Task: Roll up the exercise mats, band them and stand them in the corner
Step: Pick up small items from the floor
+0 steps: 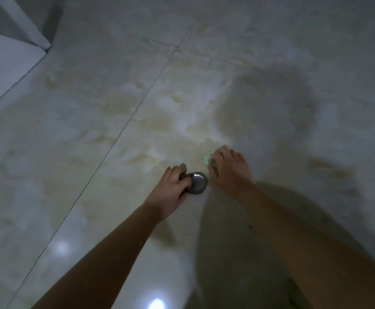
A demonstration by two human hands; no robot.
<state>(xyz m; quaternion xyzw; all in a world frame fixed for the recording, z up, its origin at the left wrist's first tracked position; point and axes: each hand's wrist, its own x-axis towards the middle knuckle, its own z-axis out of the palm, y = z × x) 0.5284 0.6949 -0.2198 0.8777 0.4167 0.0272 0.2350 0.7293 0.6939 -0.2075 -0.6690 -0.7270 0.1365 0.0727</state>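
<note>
1. The view looks down on a pale, glossy tiled floor [81, 141], and both bare forearms reach down to it near the middle of the picture.
2. The left hand [173, 190] is clamped on a round metal object [198, 183]. Its fingers curl round a dark part at the object's left side, while the shiny domed face shows to the right of the knuckles.
3. The right hand [232, 172] is just beside it, the two hands close but not touching. Its fingers are bent down over a pale green piece [209, 160], which appears to be pinched between thumb and forefinger.
4. The pale green piece sits low at the floor, just above and to the right of the round metal object. It is blurred, so whether it is a band cannot be told.
5. A dark grout line [124, 130] runs diagonally across the floor to the left of the hands.
6. A grey-white block [8, 63] with a sharp corner stands at the floor's far left edge, well apart from the hands.
7. A broad shadow [266, 112] lies on the tiles beyond the right hand.
</note>
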